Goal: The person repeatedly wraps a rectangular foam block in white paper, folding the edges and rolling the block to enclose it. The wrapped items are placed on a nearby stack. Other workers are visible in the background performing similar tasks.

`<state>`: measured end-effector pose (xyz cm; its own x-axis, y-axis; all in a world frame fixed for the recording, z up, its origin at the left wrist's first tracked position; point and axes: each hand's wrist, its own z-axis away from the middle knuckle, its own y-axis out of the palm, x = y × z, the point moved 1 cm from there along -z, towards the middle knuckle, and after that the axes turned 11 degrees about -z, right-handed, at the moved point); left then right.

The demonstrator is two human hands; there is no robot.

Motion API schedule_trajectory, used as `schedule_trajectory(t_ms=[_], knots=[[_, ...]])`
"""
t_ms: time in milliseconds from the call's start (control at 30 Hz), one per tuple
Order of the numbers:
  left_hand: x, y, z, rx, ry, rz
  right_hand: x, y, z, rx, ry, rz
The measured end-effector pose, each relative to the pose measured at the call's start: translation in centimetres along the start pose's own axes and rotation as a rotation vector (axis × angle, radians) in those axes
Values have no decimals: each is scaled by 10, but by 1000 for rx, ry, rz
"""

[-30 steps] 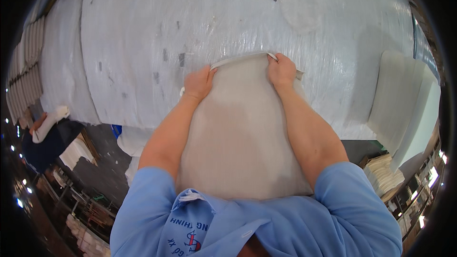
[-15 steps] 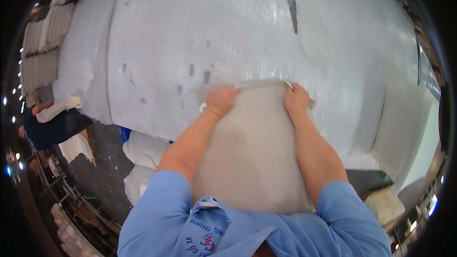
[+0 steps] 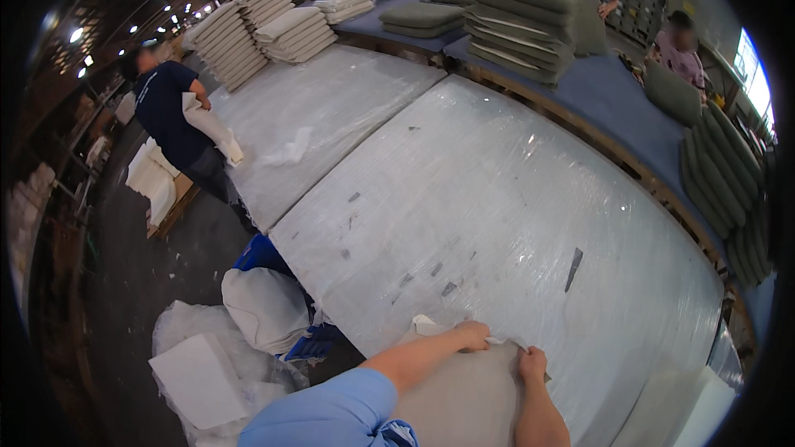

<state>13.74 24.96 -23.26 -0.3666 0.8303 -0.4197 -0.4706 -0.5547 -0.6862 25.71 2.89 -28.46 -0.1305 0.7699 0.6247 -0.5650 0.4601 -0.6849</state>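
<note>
Lower in the head view than half a second ago, the left hand (image 3: 472,337) and right hand (image 3: 532,363) now appear closer together at the near edge of the plastic-wrapped table (image 3: 513,199), as the camera has swung up to show more beyond it. Fingers of both hands are closed on the top edge of a beige fabric cover (image 3: 464,401), which lies across the table's near edge toward the wearer; whether padding fills it, I cannot tell. Judging by this, work on the cover looks partway: its edge is taken up and bunched between the hands, but the piece is neither released nor stacked. Pale folded stacks (image 3: 219,45) stand at the table's far left end, grey-green cushions (image 3: 522,25) beyond its far edge. Left of the table, a co-worker (image 3: 170,108) in navy carries a pale piece (image 3: 211,128).
</note>
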Motion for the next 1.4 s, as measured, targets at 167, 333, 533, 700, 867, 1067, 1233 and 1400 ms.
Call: schedule_trajectory(t_ms=[167,333,533,700,867,1067,1233,1400], knots=[[-2,19,20,-159,-111,13,63,10,1,479,264,-18],[-16,12,15,-275,-110,2,64,44,8,-114,-31,86],[-2,19,2,-207,-158,66,89,54,17,-212,156,-82],[-2,18,-9,-217,-152,52,80,60,5,-241,165,-125],[-3,15,-4,-178,-157,25,73,65,4,-240,99,-121],[38,-14,32,-74,-28,-52,56,11,-14,277,118,96],[66,-14,50,-26,-273,-129,0,-41,-3,160,164,218],[63,6,43,-253,-332,-114,-3,-18,4,-171,105,139]])
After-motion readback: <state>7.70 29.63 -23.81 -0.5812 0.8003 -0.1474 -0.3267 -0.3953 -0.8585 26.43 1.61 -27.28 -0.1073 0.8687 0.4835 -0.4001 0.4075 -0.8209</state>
